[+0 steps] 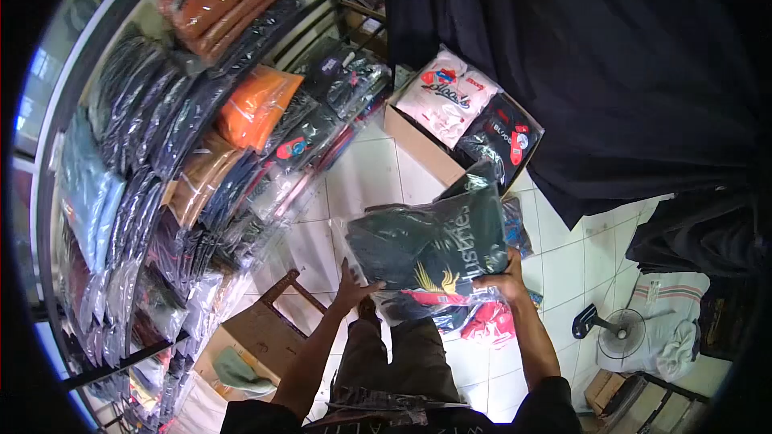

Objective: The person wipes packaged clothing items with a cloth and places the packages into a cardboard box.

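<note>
A folded dark garment in a clear plastic bag (426,233), with pale lettering and a yellow print, is held up in front of me. My left hand (354,285) grips its lower left corner, the thumb on top. On the other side, my right hand (503,277) is closed around the lower right edge. Beneath it, partly hidden, lie a red bagged garment (490,325) and other packets on the tiled floor. Just beyond the held bag stands a cardboard box (422,133) with a pink bagged garment (446,96) and a black bagged garment (494,141) in it.
At left, a curved-looking metal rack (60,104) carries stacks of bagged clothes. An open carton (249,337) and a wooden stool (293,285) stand near my left arm. A black curtain (563,56) hangs at the back right, with a fan (621,333) below.
</note>
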